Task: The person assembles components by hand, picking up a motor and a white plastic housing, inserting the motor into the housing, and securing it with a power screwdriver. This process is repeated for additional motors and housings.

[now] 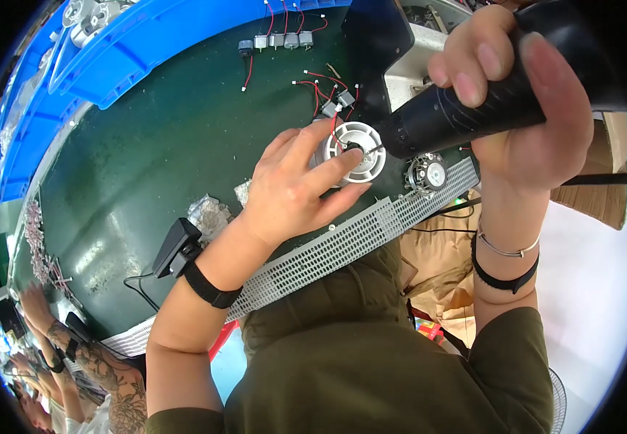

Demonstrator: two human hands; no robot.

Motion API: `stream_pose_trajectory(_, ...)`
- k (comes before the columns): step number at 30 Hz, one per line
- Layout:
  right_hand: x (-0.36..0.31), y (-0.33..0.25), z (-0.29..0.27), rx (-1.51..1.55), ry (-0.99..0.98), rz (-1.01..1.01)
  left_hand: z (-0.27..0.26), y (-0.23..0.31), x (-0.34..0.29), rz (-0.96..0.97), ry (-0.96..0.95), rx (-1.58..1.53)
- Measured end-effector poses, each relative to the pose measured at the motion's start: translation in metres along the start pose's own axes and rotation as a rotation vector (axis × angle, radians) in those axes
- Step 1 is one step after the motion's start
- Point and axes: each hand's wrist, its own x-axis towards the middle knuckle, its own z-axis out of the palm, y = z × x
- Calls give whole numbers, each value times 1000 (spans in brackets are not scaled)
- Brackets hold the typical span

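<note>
My left hand (292,181) grips a white round spoked housing (376,168) at the table's near side, fingers around its rim and index finger across its middle. A thin red wire with a white plug rises beside that finger. In my right hand (538,116) is a thick black electric screwdriver (444,116), held sideways with its thin bit pointing into the housing. Whether the bit touches a screw is hidden by my fingertip. Just right of the housing lies a round metal-and-white assembly (427,173).
Small motors with red wires (291,41) line the far side; others (345,99) lie behind the housing. Blue bins (133,43) border the far left. A perforated white strip (313,257) edges the green table (147,137). Screws (35,231) lie left, near a co-worker's tattooed arm (104,369).
</note>
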Motion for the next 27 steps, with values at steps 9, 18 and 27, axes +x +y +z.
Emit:
stream_pose_trajectory(9, 2, 2, -27, 23, -426, 96, -7, 4, 6, -13, -44, -34)
stream_pose_trajectory(18, -15, 6, -5, -129, -282, -6, -5, 5, 3, -12, 16, -31)
stream_pose_trajectory(27, 30, -10, 7, -386, 84, 3, -162, -59, -34, -552, -9, 506)
